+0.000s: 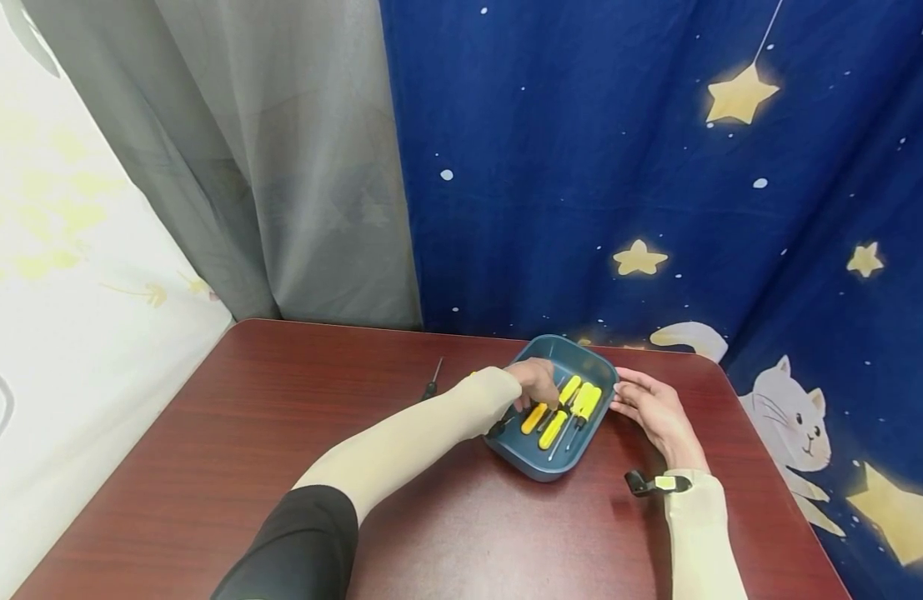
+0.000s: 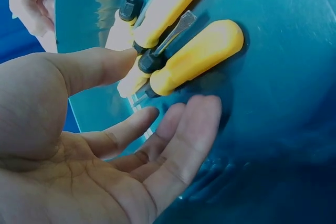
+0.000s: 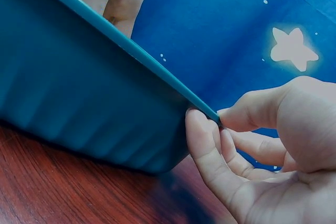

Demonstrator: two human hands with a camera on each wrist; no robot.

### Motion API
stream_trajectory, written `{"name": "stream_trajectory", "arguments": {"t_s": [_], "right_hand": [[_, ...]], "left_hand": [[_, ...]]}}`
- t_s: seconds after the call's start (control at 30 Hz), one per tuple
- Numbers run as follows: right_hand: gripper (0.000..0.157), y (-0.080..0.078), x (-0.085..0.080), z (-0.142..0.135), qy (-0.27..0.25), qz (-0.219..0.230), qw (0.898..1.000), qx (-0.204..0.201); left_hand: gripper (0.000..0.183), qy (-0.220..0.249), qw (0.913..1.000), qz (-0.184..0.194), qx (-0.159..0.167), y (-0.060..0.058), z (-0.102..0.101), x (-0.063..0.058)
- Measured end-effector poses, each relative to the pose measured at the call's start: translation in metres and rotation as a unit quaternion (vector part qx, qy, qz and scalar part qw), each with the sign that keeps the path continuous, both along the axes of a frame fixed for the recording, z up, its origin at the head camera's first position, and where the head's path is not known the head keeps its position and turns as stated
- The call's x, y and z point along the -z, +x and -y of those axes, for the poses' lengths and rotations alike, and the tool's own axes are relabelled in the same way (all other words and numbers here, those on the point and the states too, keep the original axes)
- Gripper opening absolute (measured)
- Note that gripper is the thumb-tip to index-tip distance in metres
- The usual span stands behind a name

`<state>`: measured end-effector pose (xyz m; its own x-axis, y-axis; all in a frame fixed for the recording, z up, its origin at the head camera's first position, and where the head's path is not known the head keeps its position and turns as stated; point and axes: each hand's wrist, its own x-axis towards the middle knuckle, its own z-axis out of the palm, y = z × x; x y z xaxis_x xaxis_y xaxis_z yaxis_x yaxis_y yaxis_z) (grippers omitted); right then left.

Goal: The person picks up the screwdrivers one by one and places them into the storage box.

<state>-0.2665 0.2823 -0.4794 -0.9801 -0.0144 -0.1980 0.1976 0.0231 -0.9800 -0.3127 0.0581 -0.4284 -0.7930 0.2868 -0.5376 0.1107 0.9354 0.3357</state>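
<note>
A blue plastic bin point(image 1: 562, 354) stands near the table's far edge. Several yellow-handled screwdrivers point(image 1: 554, 429) lie inside it, some with black collars. My left hand point(image 1: 536, 379) reaches down into the bin; in the left wrist view its thumb and fingers are spread apart around the yellow handles point(image 2: 202, 56), gripping none of them. At the bin's right corner, my right hand point(image 1: 659, 417) pinches the rim, thumb on the edge and fingers point(image 3: 202, 140) against the outer wall. A black-handled tool point(image 1: 497, 429) at the bin's left side is partly hidden by my left arm.
To the left of the bin, a screwdriver with a black handle point(image 1: 431, 390) lies on the reddish-brown table point(image 1: 281, 417), partly behind my left sleeve. A blue star-patterned curtain point(image 1: 551, 167) and a grey curtain point(image 1: 318, 208) hang behind the table.
</note>
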Motion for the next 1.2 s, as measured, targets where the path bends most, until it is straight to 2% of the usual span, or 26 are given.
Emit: {"name": "stream_trajectory", "arguments": {"t_s": [0.2,0.37,0.5,0.63,0.8,0.97,1.2], "right_hand": [[0.054,0.001,-0.001,-0.001,-0.002,0.000,1.000,-0.002],[0.054,0.002,-0.001,-0.003,-0.004,-0.001,1.000,0.000],[0.054,0.003,0.000,-0.003,-0.005,0.003,1.000,-0.004],[0.054,0.004,0.000,-0.003,-0.007,0.003,1.000,-0.005],[0.053,0.004,-0.001,-0.002,-0.006,-0.003,1.000,-0.002],[0.053,0.003,-0.001,-0.001,-0.007,-0.002,1.000,-0.003],[0.053,0.003,0.000,0.000,-0.009,-0.002,1.000,-0.003]], "left_hand": [[0.032,-0.019,0.9993,-0.025,0.022,0.006,0.001,-0.006],[0.032,-0.033,0.9945,-0.084,0.054,0.012,0.002,-0.011],[0.046,-0.032,0.9872,-0.127,0.092,0.016,0.008,-0.017],[0.064,-0.014,0.9810,-0.155,0.115,0.019,0.016,-0.024],[0.070,0.016,0.9725,-0.191,0.133,0.020,0.026,-0.030],[0.077,0.043,0.9646,-0.222,0.135,0.022,0.037,-0.034],[0.084,0.086,0.9561,-0.259,0.106,0.028,0.054,-0.041]]}}
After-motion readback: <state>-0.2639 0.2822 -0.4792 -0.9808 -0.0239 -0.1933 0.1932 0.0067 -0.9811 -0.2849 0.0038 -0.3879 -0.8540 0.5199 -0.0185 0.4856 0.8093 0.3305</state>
